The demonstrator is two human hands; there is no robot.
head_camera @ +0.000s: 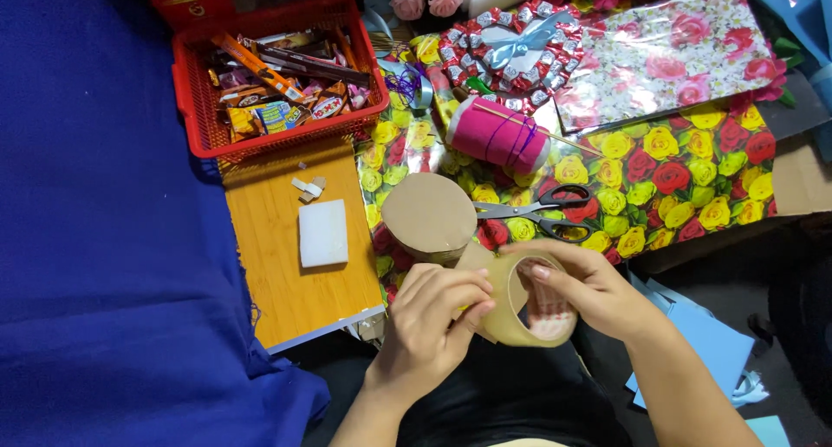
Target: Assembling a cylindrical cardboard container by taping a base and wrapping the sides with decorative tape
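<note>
My left hand and my right hand both hold a roll of clear brownish packing tape low in the head view. The left fingers pinch the roll's near edge; the right fingers curl over its top rim. Just above the roll stands a round brown cardboard piece on flowered wrapping paper. Black-handled scissors lie to its right, blades pointing toward the cardboard.
A pink-wrapped cylinder tied with purple string lies above. A red basket of snack bars, a white foam block on a wooden board, a heart-shaped candy arrangement, blue cloth at left, blue paper at right.
</note>
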